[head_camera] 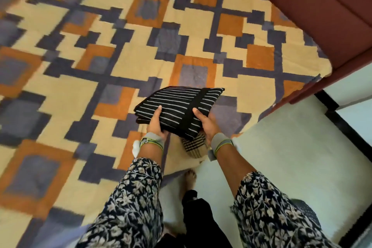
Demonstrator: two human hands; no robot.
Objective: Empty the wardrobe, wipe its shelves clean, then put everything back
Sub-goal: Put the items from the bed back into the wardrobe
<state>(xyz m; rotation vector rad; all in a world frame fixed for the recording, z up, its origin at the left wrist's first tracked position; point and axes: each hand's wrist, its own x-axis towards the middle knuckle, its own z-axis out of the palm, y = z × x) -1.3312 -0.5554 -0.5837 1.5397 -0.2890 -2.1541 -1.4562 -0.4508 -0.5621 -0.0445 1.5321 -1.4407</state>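
At 6 o'clock, the left hand and right hand are gripping the folded striped cloth by its near edge, thumbs on top, likely so the folds hold together. It is hanging low over the patterned bedspread, which is reaching toward 11 o'clock.

2 hands hold a folded black cloth with thin white stripes over a bedspread patterned in cream, orange and grey-blue blocks. The left hand grips the cloth's near left edge, thumb on top; the right hand grips the near right corner the same way. Each wrist wears a grey band, and both arms are in floral sleeves. A beige striped fabric shows just under the cloth. A maroon bed frame fills the upper right. 1 bare foot stands on the pale floor.
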